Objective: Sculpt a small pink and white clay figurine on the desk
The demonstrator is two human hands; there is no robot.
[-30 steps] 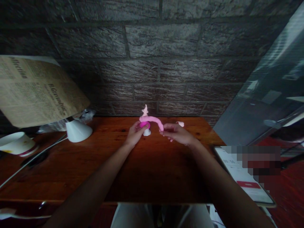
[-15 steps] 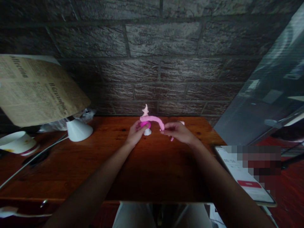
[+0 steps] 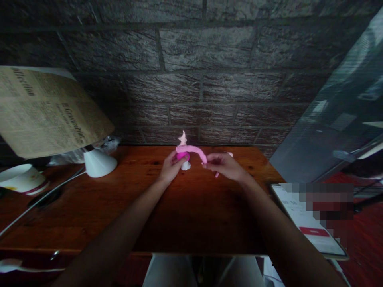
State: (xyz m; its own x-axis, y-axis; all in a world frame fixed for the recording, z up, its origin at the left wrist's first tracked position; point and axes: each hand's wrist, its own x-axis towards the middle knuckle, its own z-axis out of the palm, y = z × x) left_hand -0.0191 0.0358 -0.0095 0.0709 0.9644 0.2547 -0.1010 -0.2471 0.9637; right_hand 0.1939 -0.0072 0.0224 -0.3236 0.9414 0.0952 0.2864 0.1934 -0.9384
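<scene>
A small figure that looks like modelling clay is at the far middle of the wooden table. Its magenta round body [image 3: 182,156] sits above a white foot [image 3: 186,166], and a pale pink pointed piece [image 3: 182,138] sticks up on top. My left hand [image 3: 170,168] is closed around the body from the left. From the body's upper part a long pink roll [image 3: 193,149] arches rightward and bends down. My right hand [image 3: 224,165] pinches the roll's far end between thumb and fingers. Below that hand a small pink bit [image 3: 217,174] shows; a pale piece [image 3: 229,154] lies partly hidden behind it.
At the left stand a lamp with a newsprint shade [image 3: 54,115] and white base [image 3: 99,163], a paper cup [image 3: 22,178] and a white cable [image 3: 44,205]. A phone or tablet [image 3: 314,231] lies at the right edge. A brick wall [image 3: 209,87] rises behind the table.
Both hands keep their hold on the figure and the roll almost unmoved. The view has shifted very slightly.
</scene>
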